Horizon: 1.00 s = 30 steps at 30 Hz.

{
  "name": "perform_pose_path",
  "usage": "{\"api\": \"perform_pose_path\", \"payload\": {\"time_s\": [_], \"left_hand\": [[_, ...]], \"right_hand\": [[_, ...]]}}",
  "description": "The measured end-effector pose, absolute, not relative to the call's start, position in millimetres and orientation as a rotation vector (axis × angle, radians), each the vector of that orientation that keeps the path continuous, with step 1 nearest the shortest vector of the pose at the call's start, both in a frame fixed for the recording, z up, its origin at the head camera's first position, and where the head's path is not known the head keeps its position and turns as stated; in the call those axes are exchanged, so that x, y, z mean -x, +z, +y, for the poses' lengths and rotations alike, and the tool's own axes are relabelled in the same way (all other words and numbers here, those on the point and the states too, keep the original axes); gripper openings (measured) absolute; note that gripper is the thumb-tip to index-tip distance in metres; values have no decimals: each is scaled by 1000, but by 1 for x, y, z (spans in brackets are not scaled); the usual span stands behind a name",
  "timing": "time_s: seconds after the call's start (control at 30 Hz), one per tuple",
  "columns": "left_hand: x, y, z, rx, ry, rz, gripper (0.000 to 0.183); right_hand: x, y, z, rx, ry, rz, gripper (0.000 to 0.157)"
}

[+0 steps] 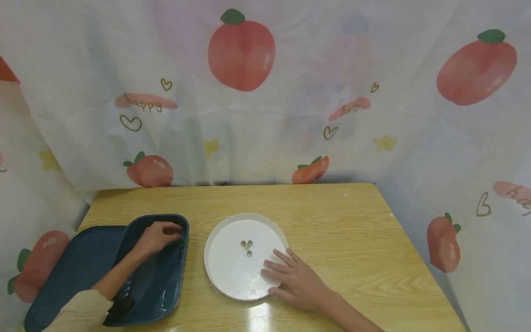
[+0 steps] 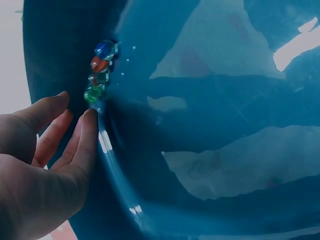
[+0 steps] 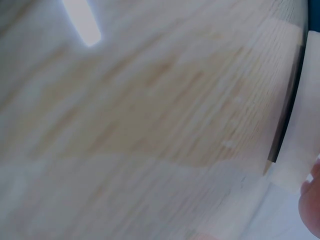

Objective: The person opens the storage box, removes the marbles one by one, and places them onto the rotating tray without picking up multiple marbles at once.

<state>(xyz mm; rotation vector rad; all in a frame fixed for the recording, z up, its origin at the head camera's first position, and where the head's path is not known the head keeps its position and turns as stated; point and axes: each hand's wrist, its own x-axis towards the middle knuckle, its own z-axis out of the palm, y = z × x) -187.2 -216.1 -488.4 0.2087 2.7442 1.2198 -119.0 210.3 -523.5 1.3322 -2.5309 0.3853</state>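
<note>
My left hand [image 1: 155,237] reaches into the front dark blue tray [image 1: 155,295], over its right side. In the left wrist view, several glass marbles [image 2: 100,63] (blue, orange-red and green) line up along the tray's inner edge. The thumb and fingers [image 2: 89,132] stand apart just short of the green marble [image 2: 93,94], with nothing between them. My right hand [image 1: 300,283] lies with spread fingers at the right rim of a round white plate [image 1: 226,272]. Near the plate's middle, a small green marble [image 1: 246,247] sits among greyish ones [image 1: 249,253].
A second blue tray [image 1: 87,258] lies at the left, partly under the front tray. Both trays and the plate are on a wooden table [image 1: 348,230]. A fruit-print curtain [image 1: 265,120] hangs behind the table and at its sides.
</note>
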Motion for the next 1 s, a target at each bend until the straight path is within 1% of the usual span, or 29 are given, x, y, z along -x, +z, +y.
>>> {"api": "perform_pose_path", "payload": {"time_s": [0.27, 0.57, 1.0], "left_hand": [[189, -492, -213, -197, 1182, 2758, 20], [191, -493, -209, -261, 1174, 2778, 14], [195, -496, -206, -261, 1171, 2783, 10]], "right_hand": [[119, -523, 210, -1328, 389, -2542, 43], [118, -522, 210, -1329, 390, -2540, 43], [118, -525, 210, -1320, 385, -2575, 44]]}}
